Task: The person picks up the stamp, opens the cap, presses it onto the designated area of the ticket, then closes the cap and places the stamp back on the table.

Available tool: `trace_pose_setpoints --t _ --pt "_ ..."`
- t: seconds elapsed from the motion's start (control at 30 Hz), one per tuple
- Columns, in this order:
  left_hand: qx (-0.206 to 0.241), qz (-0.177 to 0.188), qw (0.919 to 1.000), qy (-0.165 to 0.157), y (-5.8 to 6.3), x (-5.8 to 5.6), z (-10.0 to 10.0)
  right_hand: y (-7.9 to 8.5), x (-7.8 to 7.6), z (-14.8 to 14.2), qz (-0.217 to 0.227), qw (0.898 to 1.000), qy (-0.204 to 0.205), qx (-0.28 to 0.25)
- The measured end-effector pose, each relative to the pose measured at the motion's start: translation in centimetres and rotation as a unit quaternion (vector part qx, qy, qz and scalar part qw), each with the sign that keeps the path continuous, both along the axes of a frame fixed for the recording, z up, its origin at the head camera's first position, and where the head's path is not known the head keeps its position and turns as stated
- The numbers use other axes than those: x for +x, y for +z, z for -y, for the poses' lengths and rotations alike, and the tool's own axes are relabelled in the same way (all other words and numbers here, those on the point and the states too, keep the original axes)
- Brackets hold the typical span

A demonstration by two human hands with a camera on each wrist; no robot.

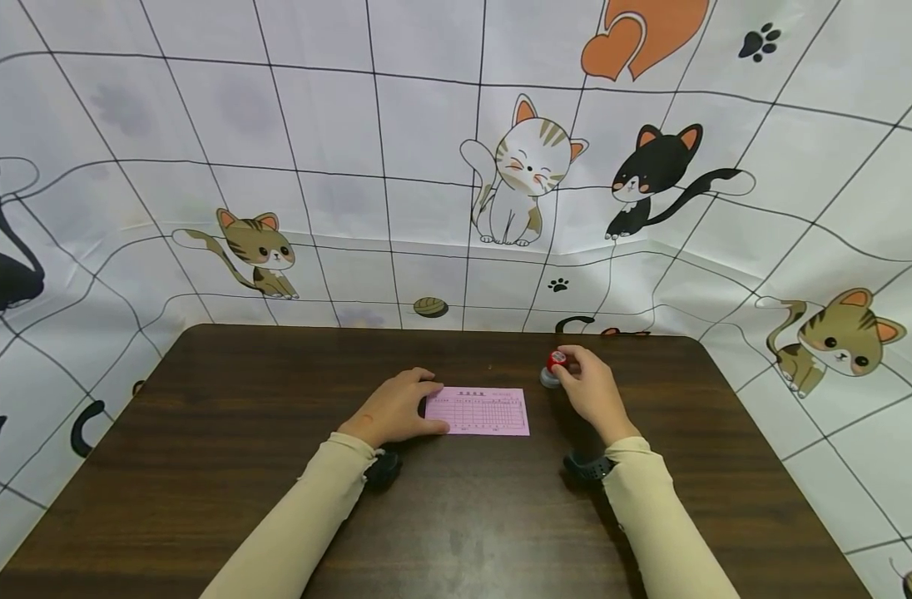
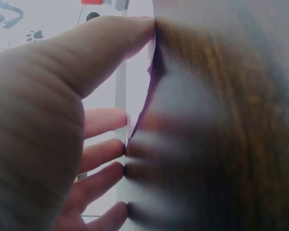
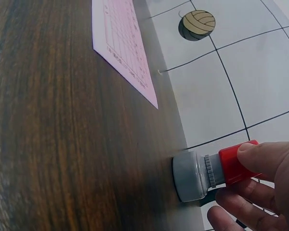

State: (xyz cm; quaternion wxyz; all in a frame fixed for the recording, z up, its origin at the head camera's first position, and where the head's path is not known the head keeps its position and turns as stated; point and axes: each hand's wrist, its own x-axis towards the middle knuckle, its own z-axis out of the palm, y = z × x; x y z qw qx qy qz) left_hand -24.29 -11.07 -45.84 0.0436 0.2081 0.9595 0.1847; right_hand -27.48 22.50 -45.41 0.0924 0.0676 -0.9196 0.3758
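Observation:
A pink printed form [image 1: 477, 411] with a table grid lies flat on the brown table. My left hand [image 1: 398, 408] rests at its left end, thumb at the near corner and fingers spread at the far side. In the left wrist view the thumb [image 2: 120, 36] presses on the paper's edge, while the lower fingertips touch the tabletop. To the right of the form, my right hand [image 1: 592, 391] pinches the red top of a small stamp [image 3: 238, 161] between thumb and fingers. The stamp's round grey base [image 3: 189, 175] stands upright on the table.
The dark wood-grain table [image 1: 456, 516] has its far edge just beyond both hands. A white cloth [image 1: 336, 116] printed with grid lines and cartoon cats hangs behind it and down both sides. Dark bands [image 1: 587, 467] circle both wrists.

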Motion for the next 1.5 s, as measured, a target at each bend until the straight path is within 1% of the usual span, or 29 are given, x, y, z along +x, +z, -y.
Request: trace_pose_setpoints --t 0.17,0.43,0.63,0.83,0.97,1.13,1.5 --pt "-0.002 -0.003 1.0 0.001 -0.2 -0.1 -0.1 0.0 0.0 -0.3 -0.001 1.0 -0.001 -0.004" --pt "0.005 0.003 1.0 0.002 -0.2 -0.3 0.1 0.0 0.1 -0.3 0.002 1.0 -0.001 -0.016" --pt "0.028 0.006 0.9995 0.01 0.2 0.0 0.5 -0.2 0.0 -0.3 0.007 1.0 -0.003 -0.022" --pt "0.04 -0.002 0.999 0.018 0.6 0.1 0.9 -0.4 -0.1 -0.6 0.007 1.0 0.001 -0.018" --pt "0.046 -0.003 0.9988 0.018 0.9 0.1 1.1 -0.5 0.0 -0.6 -0.004 1.0 0.005 -0.02" --pt "0.051 -0.002 0.9985 0.019 1.3 0.1 1.3 -0.4 0.2 -0.7 -0.022 1.0 0.005 -0.011" --pt "0.062 -0.005 0.9979 0.019 1.5 0.2 1.6 -0.6 0.2 -1.0 -0.069 0.997 -0.006 0.022"
